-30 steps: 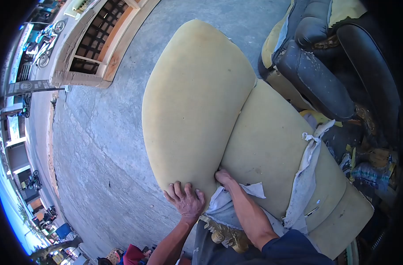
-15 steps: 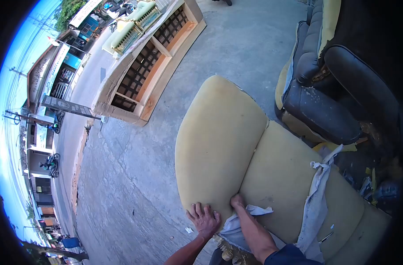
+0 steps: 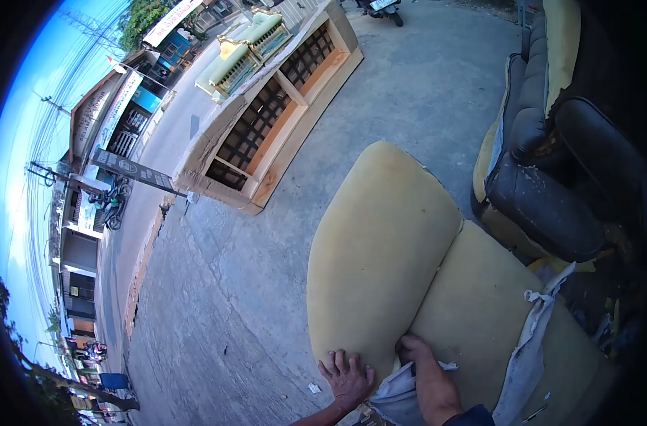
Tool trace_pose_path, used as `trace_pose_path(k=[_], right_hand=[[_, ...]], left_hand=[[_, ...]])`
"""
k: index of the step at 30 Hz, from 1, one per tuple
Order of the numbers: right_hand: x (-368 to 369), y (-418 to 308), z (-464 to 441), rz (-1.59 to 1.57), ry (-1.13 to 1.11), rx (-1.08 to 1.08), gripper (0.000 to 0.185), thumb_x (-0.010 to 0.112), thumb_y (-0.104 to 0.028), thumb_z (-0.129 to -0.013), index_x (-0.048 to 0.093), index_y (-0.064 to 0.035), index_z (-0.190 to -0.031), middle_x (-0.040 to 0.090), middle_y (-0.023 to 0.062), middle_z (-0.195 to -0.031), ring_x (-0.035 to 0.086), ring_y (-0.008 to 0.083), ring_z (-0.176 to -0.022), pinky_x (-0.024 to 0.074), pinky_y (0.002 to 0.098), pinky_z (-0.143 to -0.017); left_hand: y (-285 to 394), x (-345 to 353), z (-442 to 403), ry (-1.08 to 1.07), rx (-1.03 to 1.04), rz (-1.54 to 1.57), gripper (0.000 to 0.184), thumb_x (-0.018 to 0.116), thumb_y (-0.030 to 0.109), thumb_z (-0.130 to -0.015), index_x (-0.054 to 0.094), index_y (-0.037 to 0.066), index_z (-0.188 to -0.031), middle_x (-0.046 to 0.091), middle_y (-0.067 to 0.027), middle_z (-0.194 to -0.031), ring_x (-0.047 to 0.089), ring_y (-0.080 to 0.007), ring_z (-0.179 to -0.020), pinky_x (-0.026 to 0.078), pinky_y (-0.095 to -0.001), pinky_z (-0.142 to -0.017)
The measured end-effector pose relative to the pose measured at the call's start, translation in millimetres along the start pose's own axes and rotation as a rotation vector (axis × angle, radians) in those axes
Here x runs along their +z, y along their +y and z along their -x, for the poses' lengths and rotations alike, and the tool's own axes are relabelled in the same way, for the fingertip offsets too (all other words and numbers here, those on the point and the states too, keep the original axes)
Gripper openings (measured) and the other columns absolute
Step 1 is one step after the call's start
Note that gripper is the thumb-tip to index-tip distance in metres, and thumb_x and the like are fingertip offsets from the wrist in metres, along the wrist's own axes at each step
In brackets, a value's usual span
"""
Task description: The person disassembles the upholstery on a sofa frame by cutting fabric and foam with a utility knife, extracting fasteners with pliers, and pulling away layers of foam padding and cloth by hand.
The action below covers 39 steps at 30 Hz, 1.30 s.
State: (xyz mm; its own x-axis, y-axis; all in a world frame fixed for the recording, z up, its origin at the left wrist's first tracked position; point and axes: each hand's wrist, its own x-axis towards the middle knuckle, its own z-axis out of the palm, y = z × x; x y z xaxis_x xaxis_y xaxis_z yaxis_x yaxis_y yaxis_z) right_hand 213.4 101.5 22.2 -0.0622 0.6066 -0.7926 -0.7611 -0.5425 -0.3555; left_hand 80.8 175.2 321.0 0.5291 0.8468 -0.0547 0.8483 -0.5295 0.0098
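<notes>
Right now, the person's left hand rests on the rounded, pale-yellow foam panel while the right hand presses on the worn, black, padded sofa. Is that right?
Not quite: the head view shows the right hand at the seam along the rounded foam panel, apart from the black sofa. The left hand does rest on that panel.

Left hand (image 3: pixel 352 385) palm down, fingers (image 3: pixel 340 362) spread; right hand (image 3: pixel 413 348) curled, bare forearm (image 3: pixel 435 389) slanting
</notes>
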Motion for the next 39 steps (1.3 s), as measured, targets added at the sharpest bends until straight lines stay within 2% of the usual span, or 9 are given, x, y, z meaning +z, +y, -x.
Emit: trace_pose_path(k=[7, 11, 13, 19, 23, 27, 36, 38, 39], right_hand=[[61.2, 8.7, -8.4, 0.407, 0.599, -0.166, 0.029, 0.06, -0.019, -0.094, 0.065, -0.0065, -0.119, 0.07, 0.0105, -0.104, 0.066, 0.0271, -0.09, 0.0526, 0.0423, -0.081], [0.2, 42.9, -43.3, 0.382, 0.486, -0.157, 0.029, 0.061, -0.02, -0.094, 0.065, -0.007, -0.12, 0.07, 0.0103, -0.106, 0.066, 0.0272, -0.092, 0.0529, 0.0422, -0.082], [-16.1, 21.3, -57.9, 0.052, 0.026, 0.233, 0.03, 0.062, -0.024, -0.095, 0.066, -0.0081, -0.12, 0.071, 0.0109, -0.112, 0.067, 0.0291, -0.1, 0.0523, 0.0436, -0.09], [10.1, -46.2, 20.5, -0.056, 0.005, 0.084, 0.028, 0.061, -0.026, -0.096, 0.069, -0.0082, -0.116, 0.071, 0.015, -0.112, 0.067, 0.0333, -0.102, 0.0534, 0.0469, -0.089], [1.2, 38.7, -63.6, -0.313, 0.051, 0.189, 0.032, 0.059, -0.023, -0.095, 0.067, -0.0059, -0.12, 0.07, 0.0198, -0.116, 0.067, 0.0335, -0.103, 0.0538, 0.0474, -0.091], [84.0, -3.6, 13.2, 0.636, 0.781, -0.383, 0.026, 0.058, -0.016, -0.09, 0.07, 0.0, -0.105, 0.068, 0.0272, -0.11, 0.068, 0.0369, -0.1, 0.0528, 0.0435, -0.096], [-26.8, 57.2, -74.8, 0.365, 0.137, -0.727, 0.022, 0.057, -0.013, -0.088, 0.071, -0.0013, -0.101, 0.071, 0.0224, -0.099, 0.068, 0.0334, -0.094, 0.0531, 0.0419, -0.092], [-22.6, 51.0, -67.4, -0.347, -0.119, -0.048, 0.023, 0.057, -0.011, -0.086, 0.071, -0.003, -0.103, 0.071, 0.0145, -0.091, 0.066, 0.0273, -0.087, 0.052, 0.0392, -0.085], [-17.0, 50.5, -55.4, -0.371, -0.097, -0.045, 0.023, 0.057, -0.011, -0.086, 0.071, -0.003, -0.103, 0.071, 0.0145, -0.091, 0.066, 0.0273, -0.087, 0.052, 0.0392, -0.085]], left_hand=[[-8.1, 6.8, 9.3, 0.014, 0.014, -0.008, 0.056, 0.069, 0.044, -0.077, 0.053, 0.01, -0.119, 0.034, -0.0186, -0.135, 0.025, -0.043, -0.136, 0.017, -0.0734, -0.11], [-3.3, 0.2, 8.5, -0.039, -0.004, 0.005, 0.059, 0.07, 0.046, -0.078, 0.052, 0.012, -0.123, 0.033, -0.0173, -0.136, 0.023, -0.042, -0.136, 0.016, -0.0738, -0.109], [-5.5, -2.6, 14.4, -0.044, -0.016, -0.021, 0.059, 0.07, 0.045, -0.078, 0.051, 0.011, -0.122, 0.034, -0.0188, -0.135, 0.024, -0.0428, -0.136, 0.016, -0.0731, -0.11], [-3.6, 1.6, 16.3, -0.043, -0.01, -0.037, 0.058, 0.068, 0.046, -0.079, 0.052, 0.012, -0.124, 0.033, -0.0177, -0.137, 0.025, -0.0423, -0.137, 0.015, -0.0737, -0.111], [-4.3, -1.0, 9.5, 0.005, 0.014, -0.052, 0.058, 0.068, 0.042, -0.078, 0.05, 0.01, -0.122, 0.037, -0.0199, -0.134, 0.027, -0.0425, -0.136, 0.017, -0.0696, -0.111], [-8.4, 3.5, 11.2, 0.059, 0.042, -0.068, 0.056, 0.068, 0.042, -0.078, 0.051, 0.009, -0.12, 0.037, -0.0197, -0.137, 0.028, -0.0424, -0.137, 0.018, -0.0692, -0.112], [1.9, -2.6, 7.7, -0.041, 0.001, -0.025, 0.059, 0.068, 0.04, -0.079, 0.049, 0.005, -0.122, 0.034, -0.0229, -0.137, 0.024, -0.0456, -0.138, 0.015, -0.0698, -0.112], [1.7, -2.9, 6.4, -0.061, 0.016, -0.021, 0.058, 0.068, 0.039, -0.079, 0.049, 0.005, -0.122, 0.033, -0.0232, -0.138, 0.024, -0.0459, -0.138, 0.015, -0.0698, -0.112], [0.7, -4.5, 8.2, -0.041, 0.018, -0.023, 0.058, 0.068, 0.039, -0.079, 0.049, 0.005, -0.122, 0.033, -0.0234, -0.138, 0.024, -0.0461, -0.138, 0.016, -0.0697, -0.112]])
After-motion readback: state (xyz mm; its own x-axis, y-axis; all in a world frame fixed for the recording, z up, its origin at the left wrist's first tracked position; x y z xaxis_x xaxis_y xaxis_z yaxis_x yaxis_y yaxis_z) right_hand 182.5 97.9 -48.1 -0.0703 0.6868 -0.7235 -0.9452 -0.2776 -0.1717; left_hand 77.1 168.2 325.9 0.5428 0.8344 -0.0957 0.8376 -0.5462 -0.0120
